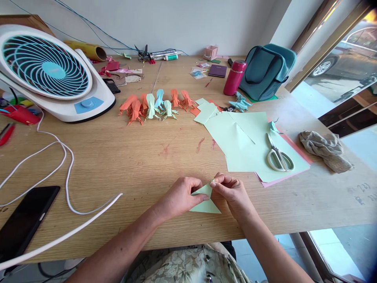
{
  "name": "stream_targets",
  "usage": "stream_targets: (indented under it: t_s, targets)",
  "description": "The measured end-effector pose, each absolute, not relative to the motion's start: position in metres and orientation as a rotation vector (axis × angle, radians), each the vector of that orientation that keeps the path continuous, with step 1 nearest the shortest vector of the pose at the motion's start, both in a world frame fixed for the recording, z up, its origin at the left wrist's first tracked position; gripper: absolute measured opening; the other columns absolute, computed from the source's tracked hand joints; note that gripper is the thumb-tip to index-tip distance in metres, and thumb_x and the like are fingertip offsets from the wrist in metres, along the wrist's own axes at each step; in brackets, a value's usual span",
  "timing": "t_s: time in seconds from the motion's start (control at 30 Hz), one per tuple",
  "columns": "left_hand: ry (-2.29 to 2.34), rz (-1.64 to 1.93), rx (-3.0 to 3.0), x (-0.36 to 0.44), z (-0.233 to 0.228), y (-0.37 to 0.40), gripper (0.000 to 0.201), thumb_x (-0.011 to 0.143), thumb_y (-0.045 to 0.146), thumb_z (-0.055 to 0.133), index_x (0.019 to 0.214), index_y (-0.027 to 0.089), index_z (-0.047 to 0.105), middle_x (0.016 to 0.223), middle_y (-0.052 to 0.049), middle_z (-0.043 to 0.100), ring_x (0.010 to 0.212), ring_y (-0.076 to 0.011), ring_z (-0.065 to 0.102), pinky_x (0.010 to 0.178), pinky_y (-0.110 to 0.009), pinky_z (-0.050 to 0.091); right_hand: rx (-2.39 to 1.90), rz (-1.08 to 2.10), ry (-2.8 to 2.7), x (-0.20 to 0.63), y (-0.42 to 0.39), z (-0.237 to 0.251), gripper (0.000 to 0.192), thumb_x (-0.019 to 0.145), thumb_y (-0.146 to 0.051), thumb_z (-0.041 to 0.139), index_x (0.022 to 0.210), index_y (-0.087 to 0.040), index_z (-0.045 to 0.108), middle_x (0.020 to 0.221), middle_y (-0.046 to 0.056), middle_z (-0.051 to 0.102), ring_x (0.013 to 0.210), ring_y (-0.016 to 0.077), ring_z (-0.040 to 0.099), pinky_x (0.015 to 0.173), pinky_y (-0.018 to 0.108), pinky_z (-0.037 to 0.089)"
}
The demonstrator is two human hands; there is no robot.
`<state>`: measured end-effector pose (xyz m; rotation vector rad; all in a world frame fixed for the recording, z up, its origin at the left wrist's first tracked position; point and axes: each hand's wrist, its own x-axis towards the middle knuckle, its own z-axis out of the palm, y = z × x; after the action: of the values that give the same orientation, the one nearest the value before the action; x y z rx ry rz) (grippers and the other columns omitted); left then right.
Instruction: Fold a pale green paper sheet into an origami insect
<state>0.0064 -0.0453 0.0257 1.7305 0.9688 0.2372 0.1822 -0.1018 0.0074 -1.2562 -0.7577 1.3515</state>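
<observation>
Folded green paper (203, 207), pinched by left hand (183, 197) and right hand (235, 193), sits near sheets (244, 157) bearing scissors (276, 150).

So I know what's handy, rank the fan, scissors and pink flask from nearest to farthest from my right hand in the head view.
1. Scissors, right, on green sheet.
2. Pink flask, farther back, beside the bag.
3. Fan, far left.

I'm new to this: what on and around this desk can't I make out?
All in the head view:
- Pale green folded paper: left hand and right hand cover part of its folds.
- Black rectangular phone: cut off by the left edge, crossed by a white cable.
- Dark handwriting, right: too faint and small to read.
- Teal fabric bag: its sides hide any contents.
</observation>
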Motion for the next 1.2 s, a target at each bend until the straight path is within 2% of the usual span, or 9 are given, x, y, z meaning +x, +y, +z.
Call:
stream_targets:
  t_s: [0.13, 0.27, 0.4, 0.53, 0.67, 0.9, 1.0, 1.1, 1.2]
  targets:
    - [0.951, 0.209, 1.755, 0.006, 0.025, -0.046, 0.037, 0.080, 0.035, 0.069, 0.062, 0.017, 0.043, 0.061, 0.007, 0.038, 0.059, -0.0094, 0.035, 0.054, -0.023, 0.024, -1.259, 1.315, -0.692, 0.185, -0.100, 0.007, 0.028, 0.066, -0.039, 0.085, 0.059, -0.020, 0.066, 0.062, -0.002, 0.050, 0.060, 0.0113, 0.041, 0.058, 0.027, 0.035]
    - [0.951, 0.205, 1.780, 0.006, 0.021, -0.046, 0.041, 0.079, 0.035, 0.069, 0.060, 0.017, 0.038, 0.061, 0.006, 0.036, 0.060, -0.0095, 0.035, 0.055, -0.024, 0.023, -1.231, 1.187, -0.590, 0.196, -0.099, 0.009, 0.025, 0.073, -0.041, 0.082, 0.069, -0.021, 0.067, 0.068, -0.002, 0.053, 0.062, 0.0110, 0.043, 0.060, 0.025, 0.037]
    - [0.952, 0.220, 1.709, 0.006, 0.018, -0.045, 0.038, 0.081, 0.038, 0.067, 0.062, 0.018, 0.041, 0.061, 0.007, 0.035, 0.059, -0.0092, 0.033, 0.054, -0.024, 0.023, -1.253, 1.273, -0.866, 0.195, -0.104, 0.006, 0.029, 0.077, -0.047, 0.078, 0.081, -0.021, 0.068, 0.076, 0.001, 0.060, 0.066, 0.0132, 0.048, 0.061, 0.026, 0.039]
    - [0.965, 0.262, 1.696, 0.007, 0.016, -0.045, 0.049, 0.082, 0.048, 0.066, 0.060, 0.018, 0.033, 0.060, 0.007, 0.028, 0.058, -0.0087, 0.027, 0.052, -0.025, 0.018, -1.322, 1.392, -1.127, 0.184, -0.108, -0.002, 0.034, 0.075, -0.046, 0.080, 0.072, -0.019, 0.059, 0.066, -0.002, 0.055, 0.060, 0.0119, 0.043, 0.055, 0.025, 0.033]
    - [0.992, 0.266, 1.706, 0.006, 0.015, -0.048, 0.047, 0.082, 0.045, 0.066, 0.060, 0.018, 0.036, 0.060, 0.007, 0.029, 0.057, -0.0086, 0.029, 0.052, -0.024, 0.020, -1.334, 1.406, -1.073, 0.180, -0.106, -0.003, 0.037, 0.074, -0.042, 0.081, 0.065, -0.019, 0.054, 0.060, -0.004, 0.049, 0.056, 0.0100, 0.038, 0.052, 0.025, 0.028]
    - [0.941, 0.212, 1.757, 0.004, 0.017, -0.050, 0.045, 0.078, 0.033, 0.069, 0.059, 0.018, 0.032, 0.061, 0.007, 0.031, 0.059, -0.0088, 0.031, 0.054, -0.024, 0.020, -1.339, 1.187, -0.742, 0.202, -0.095, 0.000, 0.033, 0.073, -0.044, 0.081, 0.064, -0.019, 0.063, 0.061, -0.002, 0.054, 0.058, 0.0102, 0.041, 0.056, 0.024, 0.033]
    - [0.934, 0.262, 1.702, 0.004, 0.015, -0.046, 0.040, 0.079, 0.035, 0.068, 0.060, 0.018, 0.038, 0.061, 0.006, 0.031, 0.059, -0.0090, 0.031, 0.054, -0.024, 0.022, -1.346, 1.168, -0.826, 0.205, -0.098, 0.002, 0.032, 0.081, -0.047, 0.075, 0.070, -0.019, 0.065, 0.070, 0.001, 0.059, 0.063, 0.0115, 0.045, 0.059, 0.025, 0.036]
    - [0.900, 0.365, 1.563, 0.004, 0.013, -0.041, 0.030, 0.081, 0.038, 0.065, 0.068, 0.017, 0.049, 0.064, 0.006, 0.039, 0.061, -0.0094, 0.036, 0.055, -0.023, 0.027, -1.312, 1.298, -1.072, 0.197, -0.104, 0.006, 0.030, 0.084, -0.047, 0.071, 0.077, -0.018, 0.066, 0.072, 0.001, 0.058, 0.066, 0.0130, 0.047, 0.060, 0.026, 0.036]
    - [0.871, 0.459, 1.464, 0.004, 0.010, -0.038, 0.030, 0.080, 0.037, 0.066, 0.068, 0.017, 0.048, 0.064, 0.006, 0.041, 0.062, -0.0089, 0.037, 0.056, -0.021, 0.030, -1.279, 1.342, -1.214, 0.186, -0.107, 0.009, 0.027, 0.082, -0.042, 0.074, 0.076, -0.018, 0.063, 0.071, 0.000, 0.056, 0.066, 0.0130, 0.047, 0.059, 0.026, 0.036]
